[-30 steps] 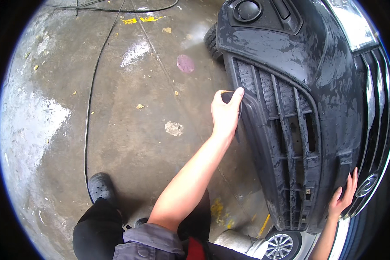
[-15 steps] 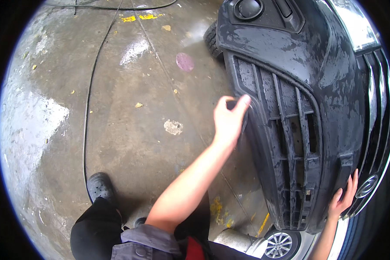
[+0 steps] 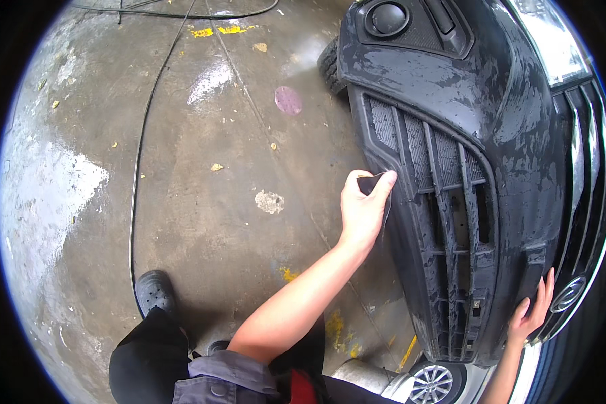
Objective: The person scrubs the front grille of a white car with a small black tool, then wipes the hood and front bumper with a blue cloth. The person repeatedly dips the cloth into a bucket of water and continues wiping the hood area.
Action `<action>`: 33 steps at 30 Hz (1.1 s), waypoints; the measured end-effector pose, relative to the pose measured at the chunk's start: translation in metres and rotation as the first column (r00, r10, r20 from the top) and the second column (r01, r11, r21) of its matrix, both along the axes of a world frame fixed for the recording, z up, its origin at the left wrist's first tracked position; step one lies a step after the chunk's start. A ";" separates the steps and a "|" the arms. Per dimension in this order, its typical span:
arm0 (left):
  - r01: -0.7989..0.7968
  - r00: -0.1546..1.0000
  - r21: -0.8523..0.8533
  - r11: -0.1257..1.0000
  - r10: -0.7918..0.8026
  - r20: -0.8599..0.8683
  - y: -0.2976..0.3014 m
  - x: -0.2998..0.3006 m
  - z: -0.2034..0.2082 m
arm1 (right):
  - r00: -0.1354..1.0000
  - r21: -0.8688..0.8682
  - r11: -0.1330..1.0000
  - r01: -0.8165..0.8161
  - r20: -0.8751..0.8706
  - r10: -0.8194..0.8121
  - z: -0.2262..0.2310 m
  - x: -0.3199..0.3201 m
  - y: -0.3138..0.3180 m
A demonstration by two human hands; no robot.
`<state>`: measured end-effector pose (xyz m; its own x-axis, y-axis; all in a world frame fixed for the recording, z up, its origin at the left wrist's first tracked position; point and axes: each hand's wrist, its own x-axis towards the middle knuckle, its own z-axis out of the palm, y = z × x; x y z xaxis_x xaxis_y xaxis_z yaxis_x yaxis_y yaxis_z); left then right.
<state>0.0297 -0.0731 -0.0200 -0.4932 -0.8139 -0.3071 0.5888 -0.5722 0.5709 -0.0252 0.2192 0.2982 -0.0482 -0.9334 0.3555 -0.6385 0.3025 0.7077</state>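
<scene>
L hand [image 3: 363,210] pinches dk sheet [image 3: 368,184] at blk bumper [image 3: 524,188], R hand [image 3: 533,316] splayed on same.

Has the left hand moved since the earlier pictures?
Yes: the left hand has moved down and slightly right in the view, along the black bumper, judged against the pale floor patch.

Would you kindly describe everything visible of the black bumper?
The black bumper looks like plastic, with a slatted opening and a round recessed fitting. Its surface looks patchily wet. It curves down the picture's right side, alongside the grille. The left hand pinches a thin dark sheet at the bumper's floor-side edge; the right hand rests against it.
</scene>
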 end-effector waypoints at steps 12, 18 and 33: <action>-0.004 1.000 -0.032 0.999 0.003 -0.026 -0.023 0.006 -0.002 | 1.000 -0.005 1.000 0.008 0.000 -0.008 -0.002 0.004 0.000; -0.209 0.978 0.073 0.975 0.208 0.022 -0.050 0.005 -0.022 | 1.000 -0.007 1.000 -0.003 0.005 0.003 -0.001 0.002 -0.002; 0.090 0.986 -0.074 0.993 -0.079 0.147 -0.031 0.012 -0.014 | 1.000 -0.010 1.000 0.012 0.013 -0.012 -0.003 0.000 0.000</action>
